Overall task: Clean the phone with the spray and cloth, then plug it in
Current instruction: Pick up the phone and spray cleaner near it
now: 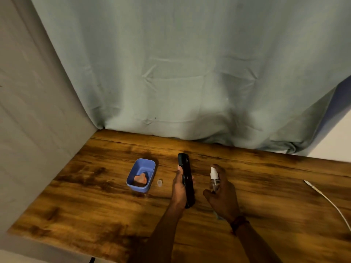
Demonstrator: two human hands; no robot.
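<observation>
Your left hand (179, 188) holds a phone (187, 179) with a glossy black face, and your right hand (221, 194) a spray bottle (214, 180) of clear plastic with a matt white nozzle. Under them you have a table (95, 205) of stained, streaky wood grain with a slight sheen. The blue tub (141, 175) looks like smooth matt plastic, the backdrop (180, 73) like creased grey-green cloth.

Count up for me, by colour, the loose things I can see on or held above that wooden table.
Black: 1, the phone
Blue: 1, the small tub
Orange-pink: 1, the cloth in the tub
Clear: 2, the spray bottle with its white nozzle, and the small cap
White: 1, the charging cable
Total: 6
</observation>
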